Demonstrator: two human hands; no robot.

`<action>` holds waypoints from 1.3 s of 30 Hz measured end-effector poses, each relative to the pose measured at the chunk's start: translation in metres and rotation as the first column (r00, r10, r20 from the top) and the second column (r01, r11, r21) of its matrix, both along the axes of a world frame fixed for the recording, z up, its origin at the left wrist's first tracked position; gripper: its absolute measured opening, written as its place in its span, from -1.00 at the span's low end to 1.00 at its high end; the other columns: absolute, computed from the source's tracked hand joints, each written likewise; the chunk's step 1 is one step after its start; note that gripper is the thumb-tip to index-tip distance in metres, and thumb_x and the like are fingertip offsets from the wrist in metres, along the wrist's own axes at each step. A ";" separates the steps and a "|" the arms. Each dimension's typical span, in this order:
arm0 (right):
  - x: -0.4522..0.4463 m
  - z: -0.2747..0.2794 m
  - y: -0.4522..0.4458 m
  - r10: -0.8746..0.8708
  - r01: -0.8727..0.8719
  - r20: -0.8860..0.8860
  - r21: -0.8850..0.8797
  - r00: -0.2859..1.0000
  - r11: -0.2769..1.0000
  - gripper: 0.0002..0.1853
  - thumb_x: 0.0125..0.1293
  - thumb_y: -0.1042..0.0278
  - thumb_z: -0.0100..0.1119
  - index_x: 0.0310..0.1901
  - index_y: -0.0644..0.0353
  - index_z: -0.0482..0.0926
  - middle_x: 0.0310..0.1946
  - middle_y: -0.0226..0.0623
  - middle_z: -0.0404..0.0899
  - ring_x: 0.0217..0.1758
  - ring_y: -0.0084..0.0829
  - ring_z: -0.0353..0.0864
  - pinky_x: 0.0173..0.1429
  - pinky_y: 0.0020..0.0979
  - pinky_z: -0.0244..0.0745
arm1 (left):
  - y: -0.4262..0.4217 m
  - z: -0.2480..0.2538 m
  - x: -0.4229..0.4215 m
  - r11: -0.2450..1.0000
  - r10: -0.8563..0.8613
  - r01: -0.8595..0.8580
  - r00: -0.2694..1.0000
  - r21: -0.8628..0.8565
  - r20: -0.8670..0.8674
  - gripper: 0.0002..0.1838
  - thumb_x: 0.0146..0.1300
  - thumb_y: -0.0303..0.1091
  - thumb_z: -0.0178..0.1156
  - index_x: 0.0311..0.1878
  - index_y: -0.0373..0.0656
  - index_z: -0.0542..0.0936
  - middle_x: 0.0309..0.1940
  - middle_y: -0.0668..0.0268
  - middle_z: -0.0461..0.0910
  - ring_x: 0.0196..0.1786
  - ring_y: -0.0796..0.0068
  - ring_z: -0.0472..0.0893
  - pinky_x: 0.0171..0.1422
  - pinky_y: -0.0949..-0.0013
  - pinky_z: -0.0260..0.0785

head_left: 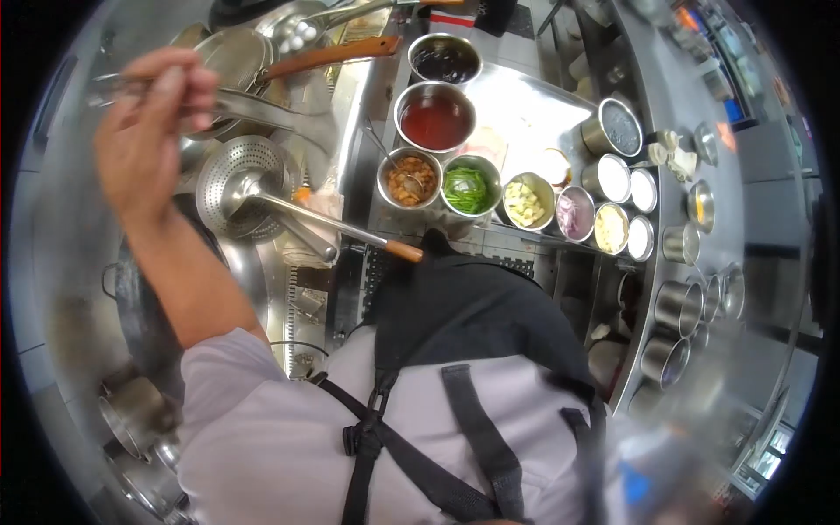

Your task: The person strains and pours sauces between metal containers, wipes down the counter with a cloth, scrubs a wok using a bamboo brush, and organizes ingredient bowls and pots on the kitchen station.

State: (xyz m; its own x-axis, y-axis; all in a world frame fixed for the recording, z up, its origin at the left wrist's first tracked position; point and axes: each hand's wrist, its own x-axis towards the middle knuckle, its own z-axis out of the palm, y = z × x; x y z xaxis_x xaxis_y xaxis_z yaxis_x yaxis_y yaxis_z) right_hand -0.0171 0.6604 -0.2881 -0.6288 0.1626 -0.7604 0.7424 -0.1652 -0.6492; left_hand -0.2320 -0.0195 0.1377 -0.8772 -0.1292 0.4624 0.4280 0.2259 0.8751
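Note:
At the upper left, my left hand (162, 114) is raised with curled fingers around a long metal utensil (262, 109), blurred by motion. Its wide end reaches right, over the metal worktop. Below the hand lie a round perforated strainer (210, 188) and a ladle (319, 220) with a wooden-tipped handle resting across it. A wooden handle (332, 57) lies above the utensil. My right hand cannot be made out; only a blurred sleeve with a blue patch shows at the lower right.
Metal pots hold red liquid (435, 121), dark contents (444, 64), brown pieces (411, 179), green vegetables (468, 190) and pale chunks (525, 203). A spoon stands in the brown pieces. More containers line the right shelf (652, 289). A dark wok (157, 297) sits at left.

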 end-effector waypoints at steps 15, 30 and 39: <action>0.006 0.036 -0.032 0.084 -0.094 0.081 0.123 0.993 0.988 -0.54 0.38 0.10 0.12 0.12 0.33 0.52 0.06 -0.15 0.61 0.14 -0.35 0.55 0.22 -0.35 0.38 | 0.035 -0.303 -0.149 1.000 -0.025 0.008 0.773 0.030 0.634 -0.65 0.49 -0.24 0.04 0.16 -0.27 0.55 -0.06 0.31 0.65 -0.14 0.59 0.58 -0.02 0.50 0.44; 0.041 0.037 -0.048 0.070 -0.097 0.135 0.204 0.988 0.974 -0.52 0.38 0.09 0.12 0.13 0.34 0.51 0.09 -0.15 0.59 0.17 -0.37 0.52 0.24 -0.36 0.36 | 0.056 -0.405 -0.160 0.847 -0.452 -0.065 0.434 0.527 0.779 -0.79 0.24 -0.47 0.10 -0.11 -0.33 0.61 -0.23 0.17 0.63 -0.19 0.34 0.59 -0.09 0.34 0.48; 0.030 0.032 -0.063 0.160 -0.195 0.161 0.237 0.974 0.952 -0.51 0.39 0.08 0.11 0.14 0.35 0.51 0.10 -0.15 0.58 0.18 -0.39 0.50 0.25 -0.37 0.34 | 0.058 -0.437 -0.160 0.812 -0.426 -0.168 0.484 0.559 0.765 -0.75 0.33 -0.44 0.01 -0.06 -0.42 0.54 -0.20 0.04 0.58 -0.19 0.18 0.59 -0.04 0.17 0.54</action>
State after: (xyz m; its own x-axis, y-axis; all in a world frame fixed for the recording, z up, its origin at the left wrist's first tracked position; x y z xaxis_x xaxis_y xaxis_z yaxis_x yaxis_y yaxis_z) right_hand 0.0128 0.5977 -0.2557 -0.5562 0.2537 -0.7914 0.8303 0.1314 -0.5415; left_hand -0.3923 0.0385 -0.2993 -0.7998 0.0843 -0.5944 -0.5826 -0.3480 0.7345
